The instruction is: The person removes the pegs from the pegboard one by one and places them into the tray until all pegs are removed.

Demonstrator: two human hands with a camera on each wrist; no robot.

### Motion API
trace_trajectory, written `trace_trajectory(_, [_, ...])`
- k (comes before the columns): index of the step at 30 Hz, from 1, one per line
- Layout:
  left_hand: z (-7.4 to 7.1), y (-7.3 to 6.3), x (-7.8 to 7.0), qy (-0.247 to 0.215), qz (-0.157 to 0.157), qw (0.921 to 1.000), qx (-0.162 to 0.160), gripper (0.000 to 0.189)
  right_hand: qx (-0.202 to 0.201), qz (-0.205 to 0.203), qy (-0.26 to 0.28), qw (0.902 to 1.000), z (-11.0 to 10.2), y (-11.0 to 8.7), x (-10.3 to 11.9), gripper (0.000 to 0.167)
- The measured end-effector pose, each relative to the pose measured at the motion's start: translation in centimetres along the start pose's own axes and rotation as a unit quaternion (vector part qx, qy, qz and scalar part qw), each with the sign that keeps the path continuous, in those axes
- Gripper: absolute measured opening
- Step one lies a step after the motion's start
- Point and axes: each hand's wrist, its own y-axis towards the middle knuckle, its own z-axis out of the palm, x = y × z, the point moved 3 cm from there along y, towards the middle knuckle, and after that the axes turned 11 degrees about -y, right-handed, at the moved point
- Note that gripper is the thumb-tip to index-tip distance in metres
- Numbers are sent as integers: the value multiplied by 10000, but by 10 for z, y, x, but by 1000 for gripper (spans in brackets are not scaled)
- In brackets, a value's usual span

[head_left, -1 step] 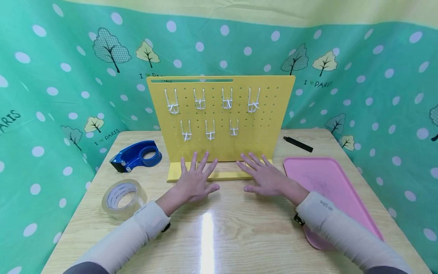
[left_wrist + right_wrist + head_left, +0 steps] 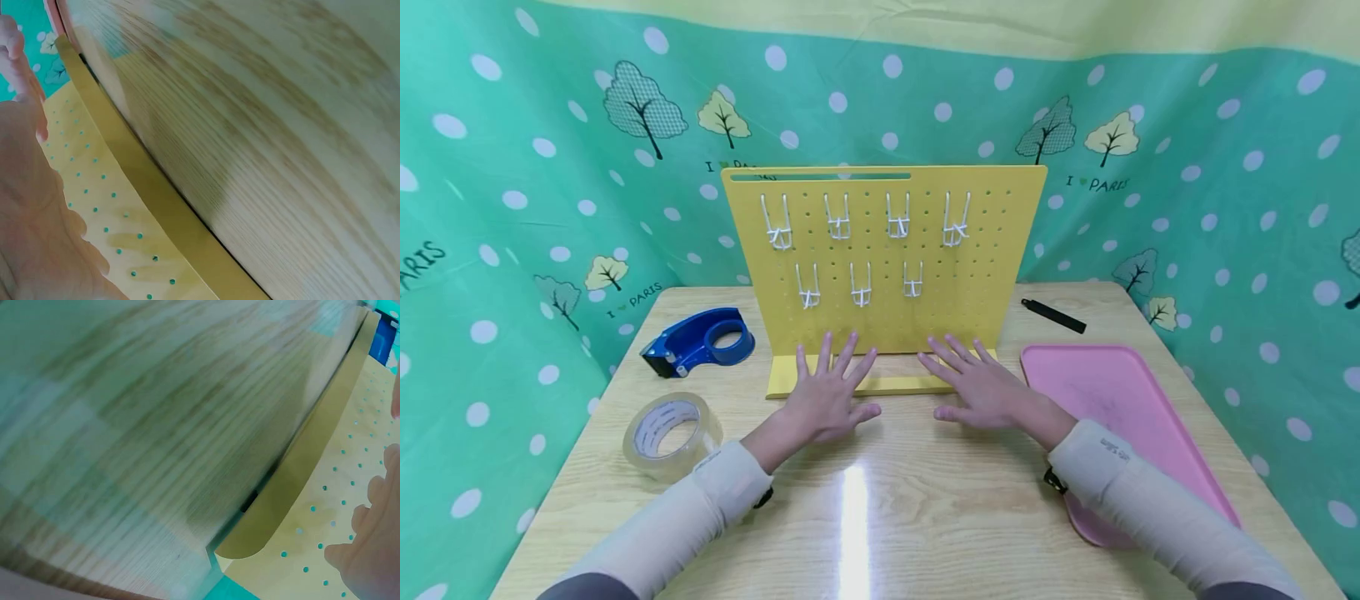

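Observation:
In the head view my left hand [image 2: 824, 402] is held palm down with its fingers spread, overlapping the base of a yellow pegboard [image 2: 887, 321]. To its right, my right hand [image 2: 985, 392] spreads its fingers the same way over the other half of that base. Neither hand holds anything. White wire hooks [image 2: 897, 217] hang on the upright board in two rows. Both wrist views show the board's base strip [image 2: 134, 164] along the tabletop, with the left palm [image 2: 37, 219] and the right-hand fingers [image 2: 369, 531] beside the perforated panel.
At left, a blue tape dispenser [image 2: 688, 340] lies behind a large roll of clear tape [image 2: 707, 425]. A pink tray [image 2: 1097, 375] sits at right under the right forearm, with a black slim tool [image 2: 1054, 317] behind it. A patterned green curtain [image 2: 880, 100] surrounds the wooden table [image 2: 925, 517].

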Motion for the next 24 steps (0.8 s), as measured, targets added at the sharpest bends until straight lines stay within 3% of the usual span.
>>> trace_trajectory(17, [-3, 0, 8, 13, -111, 9999, -38, 85, -140, 46, 50, 9999, 1, 4, -4, 85])
trace_trajectory(21, [-7, -2, 12, -241, -148, 9994, -223, 87, -607, 124, 60, 9981, -4, 8, -4, 79])
trace_trajectory(24, [-13, -5, 20, -723, -172, 9946, -721, 82, -1239, 325, 74, 9917, -11, 13, -5, 68])
